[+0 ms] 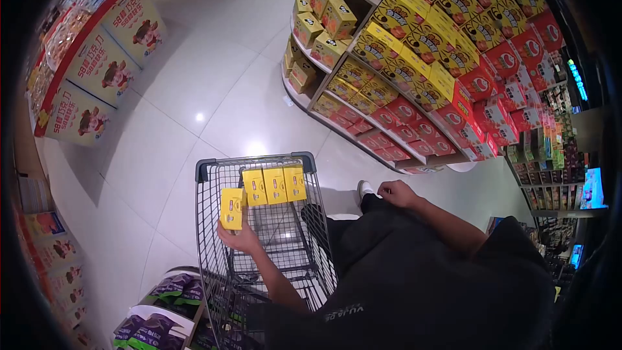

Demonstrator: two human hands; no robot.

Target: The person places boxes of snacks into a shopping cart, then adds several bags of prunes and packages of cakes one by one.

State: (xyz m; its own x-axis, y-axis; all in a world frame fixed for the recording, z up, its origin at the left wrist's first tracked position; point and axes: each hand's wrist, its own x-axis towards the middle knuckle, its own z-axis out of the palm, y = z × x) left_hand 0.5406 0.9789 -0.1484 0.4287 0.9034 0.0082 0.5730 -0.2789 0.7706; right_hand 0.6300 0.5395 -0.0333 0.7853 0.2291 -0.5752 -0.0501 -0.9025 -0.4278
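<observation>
My left hand (241,238) is closed around the lower end of a yellow box (231,207), inside the shopping cart (206,240) near its left side. Beside that box, three more yellow boxes (275,185) stand in a row against the cart's far end. The small print on them is too blurred to read. My right hand (398,194) hangs to the right of the cart with its fingers curled in, and I see nothing in it. It is above my shoe (365,189) and touches neither the cart nor the boxes.
A tall display of yellow boxes (421,58) and red boxes (453,113) stands to the right. At the left is a sweets bin (97,71) with red edging. Purple bags (152,330) lie in a stand beside the cart. Pale tile floor (188,84) stretches ahead.
</observation>
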